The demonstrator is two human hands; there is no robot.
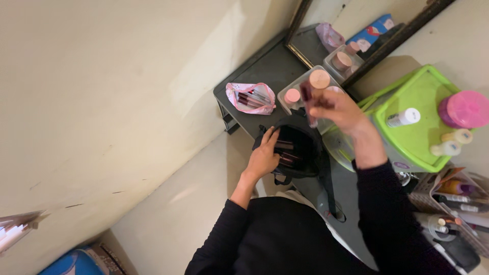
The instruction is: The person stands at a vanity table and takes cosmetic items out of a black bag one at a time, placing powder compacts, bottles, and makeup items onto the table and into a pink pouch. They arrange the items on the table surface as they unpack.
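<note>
Dark red tube [307, 97] pinched in the right hand [340, 109]; fingers closed narrow on it, tube roughly upright, held above the far rim of the black pouch [300, 153] and in front of the clear tray [311, 86]. Left hand [264, 157] rests on the pouch's near-left rim, fingers [271, 137] spread and curled over the edge, holding the mouth open; whether they grip cloth tightly I cannot tell. Inside the pouch: several dark red tubes [286, 153] lying flat.

Pouch sits on the grey bench [265, 66], its strap trailing toward the person. Clear tray holds round pink-capped jars [319, 78]. Pink bag [250, 98] lies left of the tray, well apart from the hands, more tubes showing in its opening. Mirror [356, 30] leans against the wall behind the tray. Green tray [417, 102] stands just right of the right wrist, carrying a pink-lidded jar [464, 109] and a small white bottle [403, 117]. Basket [458, 203] of bottles at lower right
</note>
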